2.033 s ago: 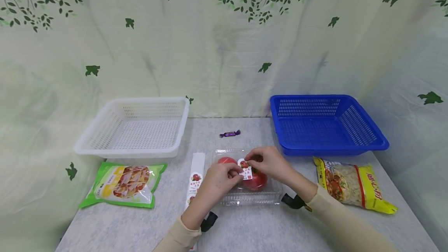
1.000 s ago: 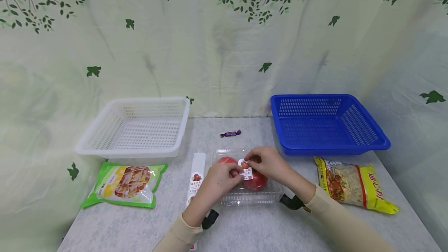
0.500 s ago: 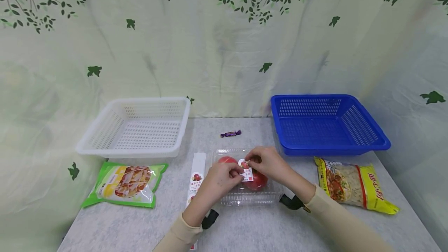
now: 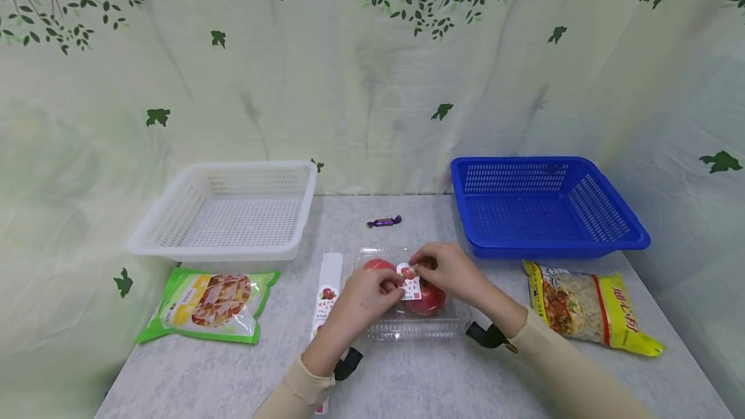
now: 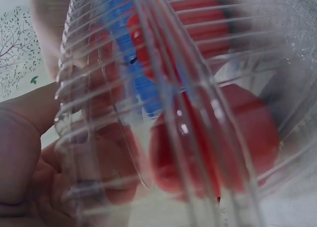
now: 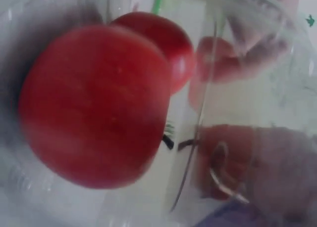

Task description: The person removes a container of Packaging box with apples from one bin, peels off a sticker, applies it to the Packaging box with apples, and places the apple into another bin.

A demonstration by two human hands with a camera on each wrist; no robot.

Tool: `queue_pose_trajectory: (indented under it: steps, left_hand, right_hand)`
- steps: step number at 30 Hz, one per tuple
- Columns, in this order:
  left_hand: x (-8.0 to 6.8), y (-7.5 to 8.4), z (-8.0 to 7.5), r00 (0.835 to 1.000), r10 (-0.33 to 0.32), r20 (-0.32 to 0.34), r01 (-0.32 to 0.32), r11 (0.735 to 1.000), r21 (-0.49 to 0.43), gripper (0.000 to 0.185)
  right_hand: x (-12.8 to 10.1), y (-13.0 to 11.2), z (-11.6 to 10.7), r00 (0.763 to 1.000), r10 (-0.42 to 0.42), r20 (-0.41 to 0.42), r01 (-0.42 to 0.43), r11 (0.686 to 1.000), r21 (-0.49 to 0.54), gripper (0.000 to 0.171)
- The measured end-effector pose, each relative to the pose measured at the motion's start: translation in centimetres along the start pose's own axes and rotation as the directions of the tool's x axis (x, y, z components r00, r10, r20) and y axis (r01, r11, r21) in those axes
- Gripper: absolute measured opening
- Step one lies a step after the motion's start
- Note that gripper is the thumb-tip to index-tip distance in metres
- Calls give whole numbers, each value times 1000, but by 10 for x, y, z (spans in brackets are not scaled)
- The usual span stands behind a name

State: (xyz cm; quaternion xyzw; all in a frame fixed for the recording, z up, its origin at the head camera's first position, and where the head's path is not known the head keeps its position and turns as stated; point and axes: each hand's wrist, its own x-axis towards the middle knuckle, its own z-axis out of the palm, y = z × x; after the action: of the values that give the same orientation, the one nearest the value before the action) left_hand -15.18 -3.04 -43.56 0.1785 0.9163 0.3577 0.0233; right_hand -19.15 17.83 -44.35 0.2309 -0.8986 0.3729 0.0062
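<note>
A clear plastic clamshell box [image 4: 419,330] stands on the table in front of me, with red round fruits [image 4: 427,304] inside. Over its lid lies a small white label sticker [image 4: 412,288] with a red fruit print. My left hand [image 4: 368,299] pinches the label's left side between thumb and fingers. At its upper right, my right hand [image 4: 451,271] pinches the label's edge. Whether the label touches the lid all over cannot be seen. Through the clear wall, both wrist views show the fruits [image 5: 213,138] close up, and the right wrist view shows a dark stem on one fruit [image 6: 94,108].
A strip of stickers [image 4: 330,271] lies left of the box, partly under my left arm. Behind are a white basket [image 4: 218,255], a purple-wrapped candy [image 4: 384,222] and a blue basket [image 4: 559,251]. A green bag [image 4: 212,306] lies left, a yellow bag [image 4: 590,308] right.
Both hands stay almost still at the label. The box, fruits, bags and baskets keep their places; only a slight shift of the head view shows.
</note>
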Motion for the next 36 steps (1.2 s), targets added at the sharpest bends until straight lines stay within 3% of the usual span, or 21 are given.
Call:
queue_pose_trajectory:
  steps: [5,9,13,17,20,23,28,36]
  left_hand:
    - [-4,0,-5,994,86,-62,-84,996,36,11]
    - [-7,-4,-10,963,241,-119,-232,969,88,14]
    - [-9,-12,-15,912,402,-82,-377,900,217,35]
    - [-12,-20,-18,872,488,39,-466,803,372,64]
    - [-12,-25,-17,857,499,130,-503,750,429,78]
    - [-13,-29,-15,853,479,207,-518,726,452,87]
    - [-13,-32,-12,850,444,285,-527,710,466,93]
    - [-13,-34,-8,849,428,310,-529,674,517,92]
  right_hand:
    - [-3,1,-6,1000,1,-14,-1,1000,23,10]
    - [-9,0,-11,999,-44,-29,45,999,11,11]
    - [-20,-2,-12,988,-156,-14,154,982,-108,21]
    - [-37,2,-7,960,-273,64,280,910,-305,51]
    - [-47,5,-4,937,-314,152,349,845,-405,70]
    - [-53,7,0,926,-306,221,375,809,-453,77]
    - [-57,8,4,926,-255,278,366,786,-498,80]
    - [-58,7,7,933,-215,290,341,784,-518,81]
